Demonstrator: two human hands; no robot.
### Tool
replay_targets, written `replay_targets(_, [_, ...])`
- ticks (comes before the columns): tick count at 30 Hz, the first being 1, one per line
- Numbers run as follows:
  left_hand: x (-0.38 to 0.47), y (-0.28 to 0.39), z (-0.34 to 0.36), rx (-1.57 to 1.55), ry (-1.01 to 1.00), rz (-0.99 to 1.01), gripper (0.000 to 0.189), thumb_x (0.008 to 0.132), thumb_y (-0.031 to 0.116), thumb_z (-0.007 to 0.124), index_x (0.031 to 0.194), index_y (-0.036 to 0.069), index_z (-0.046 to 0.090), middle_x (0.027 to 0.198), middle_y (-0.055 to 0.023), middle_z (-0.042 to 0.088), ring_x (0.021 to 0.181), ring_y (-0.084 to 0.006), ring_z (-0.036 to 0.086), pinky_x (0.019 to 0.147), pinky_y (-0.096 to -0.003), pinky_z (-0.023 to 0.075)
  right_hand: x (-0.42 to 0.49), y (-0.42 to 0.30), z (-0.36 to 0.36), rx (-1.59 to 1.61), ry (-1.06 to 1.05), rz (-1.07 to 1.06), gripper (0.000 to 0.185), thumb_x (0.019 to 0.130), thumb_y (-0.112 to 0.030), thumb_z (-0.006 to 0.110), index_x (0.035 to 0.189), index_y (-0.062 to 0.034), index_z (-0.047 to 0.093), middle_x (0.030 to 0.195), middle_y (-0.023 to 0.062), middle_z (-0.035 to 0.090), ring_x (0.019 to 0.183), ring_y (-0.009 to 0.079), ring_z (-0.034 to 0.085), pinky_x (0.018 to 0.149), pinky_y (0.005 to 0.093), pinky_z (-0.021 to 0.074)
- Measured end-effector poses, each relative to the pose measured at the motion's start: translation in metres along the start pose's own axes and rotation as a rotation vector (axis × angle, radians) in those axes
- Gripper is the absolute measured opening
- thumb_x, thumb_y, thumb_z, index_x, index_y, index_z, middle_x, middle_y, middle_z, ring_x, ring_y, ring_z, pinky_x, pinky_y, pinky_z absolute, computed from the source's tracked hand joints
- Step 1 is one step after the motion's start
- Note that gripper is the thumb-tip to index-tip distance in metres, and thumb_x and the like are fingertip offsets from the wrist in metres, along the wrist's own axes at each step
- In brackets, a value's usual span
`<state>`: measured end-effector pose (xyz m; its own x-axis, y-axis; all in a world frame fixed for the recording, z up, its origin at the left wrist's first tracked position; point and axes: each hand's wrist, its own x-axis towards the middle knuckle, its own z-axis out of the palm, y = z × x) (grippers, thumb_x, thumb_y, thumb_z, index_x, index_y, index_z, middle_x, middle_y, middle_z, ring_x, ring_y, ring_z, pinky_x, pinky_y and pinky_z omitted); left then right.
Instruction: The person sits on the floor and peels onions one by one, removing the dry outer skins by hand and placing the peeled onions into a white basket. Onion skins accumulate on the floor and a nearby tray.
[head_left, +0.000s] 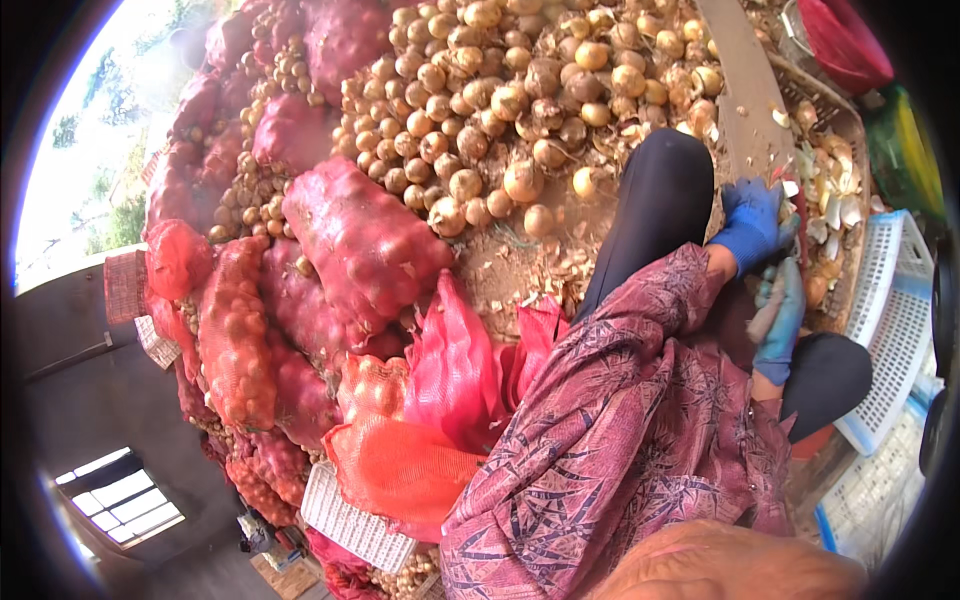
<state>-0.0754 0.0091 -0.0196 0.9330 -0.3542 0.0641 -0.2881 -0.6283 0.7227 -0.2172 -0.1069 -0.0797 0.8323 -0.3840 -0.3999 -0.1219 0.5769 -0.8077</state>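
Both my hands wear blue gloves and are close together at the right, over my lap. My left hand lies at the near end of a wooden plank, palm down, with a small white onion piece by its fingertips. Its grip is partly hidden. Just below it in the picture, my right hand has its fingers curled; a tan shape shows at them, too unclear to name. Beyond the hands, a crate contains onion skins and trimmings.
Loose onions cover the floor on my left. Full red mesh sacks are heaped behind them, with slack orange mesh beside me. White plastic crates and a red basin stand at the right.
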Motion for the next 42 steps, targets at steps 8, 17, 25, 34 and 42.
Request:
replay_targets(8, [-0.001,-0.011,-0.031,0.099,-0.162,0.013,0.055,0.079,0.055,0.062,0.118,0.017,0.065,0.108,-0.0177,0.063,0.104,-0.0360,0.059,0.090,-0.0508,0.0382,-0.034,0.008,0.059,-0.659,0.129,-0.208,0.021,0.101,-0.022,0.055,0.112,-0.0077,0.065,0.082,-0.0052,0.058,0.069,0.0031,0.051,0.061,0.0195,0.0424])
replay_targets(17, [0.017,-0.013,-0.047,-0.320,-0.168,-0.093,0.063,0.081,0.044,0.074,0.128,0.004,0.061,0.105,-0.0194,0.068,0.094,-0.0315,0.067,0.080,-0.0404,0.0535,-0.028,-0.040,0.082,-0.111,0.088,0.039,0.018,0.096,-0.029,0.061,0.099,-0.0107,0.059,0.074,0.0037,0.063,0.053,0.0127,0.057,0.045,0.0254,0.0451])
replay_targets(25, [0.012,-0.044,-0.013,-0.114,0.025,-0.078,0.051,0.093,0.041,0.065,0.112,-0.006,0.063,0.095,-0.0183,0.068,0.084,-0.0236,0.066,0.076,-0.0349,0.0528,-0.025,-0.038,0.066,-0.091,0.140,0.108,0.028,0.097,-0.033,0.059,0.105,-0.0063,0.059,0.076,0.0071,0.064,0.054,0.0150,0.058,0.048,0.0280,0.0483])
replay_targets(34, [0.006,-0.059,-0.039,-0.640,-0.066,-0.338,0.047,0.095,0.028,0.068,0.121,-0.008,0.054,0.104,-0.0139,0.064,0.090,-0.0177,0.061,0.079,-0.0306,0.0532,-0.042,-0.037,0.074,0.033,0.142,0.094,0.021,0.097,-0.027,0.060,0.102,-0.0060,0.060,0.070,0.0060,0.064,0.054,0.0140,0.059,0.048,0.0263,0.0487])
replay_targets(42, [0.000,-0.054,-0.020,-0.284,-0.013,-0.013,0.059,0.092,0.036,0.064,0.129,-0.009,0.053,0.122,-0.0268,0.059,0.107,-0.0343,0.063,0.093,-0.0391,0.0494,-0.040,-0.012,0.076,-1.112,0.226,-0.525,0.032,0.093,-0.033,0.061,0.102,-0.0032,0.060,0.077,0.0216,0.065,0.069,0.0387,0.065,0.061,0.0471,0.0501])
